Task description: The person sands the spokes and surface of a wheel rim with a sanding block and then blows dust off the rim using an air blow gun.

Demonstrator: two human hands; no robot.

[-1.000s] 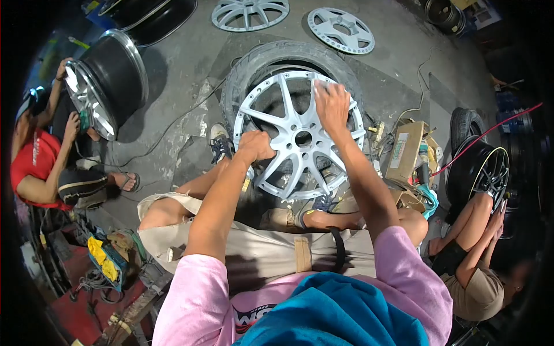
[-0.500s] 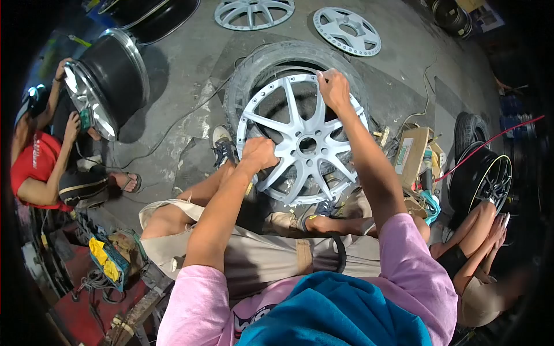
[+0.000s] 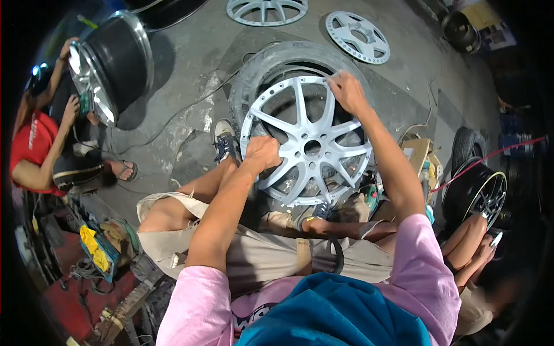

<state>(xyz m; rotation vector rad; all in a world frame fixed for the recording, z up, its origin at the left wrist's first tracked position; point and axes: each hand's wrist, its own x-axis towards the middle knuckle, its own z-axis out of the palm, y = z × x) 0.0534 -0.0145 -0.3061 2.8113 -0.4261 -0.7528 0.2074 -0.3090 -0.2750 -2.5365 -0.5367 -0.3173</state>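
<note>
A silver-grey multi-spoke wheel face with small holes round its rim rests on a dusty tire, tilted toward me between my legs. My left hand is closed at the wheel face's left side, gripping it by the rim and spoke area. At the upper right rim, my right hand has its fingers pinched together against the edge. Whatever lies under those fingertips, if anything, is hidden.
Two more grey wheel faces lie on the floor ahead. At left, a person in a red shirt works on a chrome-lipped wheel. A cardboard box, a black wheel and another seated person are at right.
My right hand has shifted slightly along the upper rim toward the right. My left hand keeps its hold on the wheel face. The whole view has moved a little.
</note>
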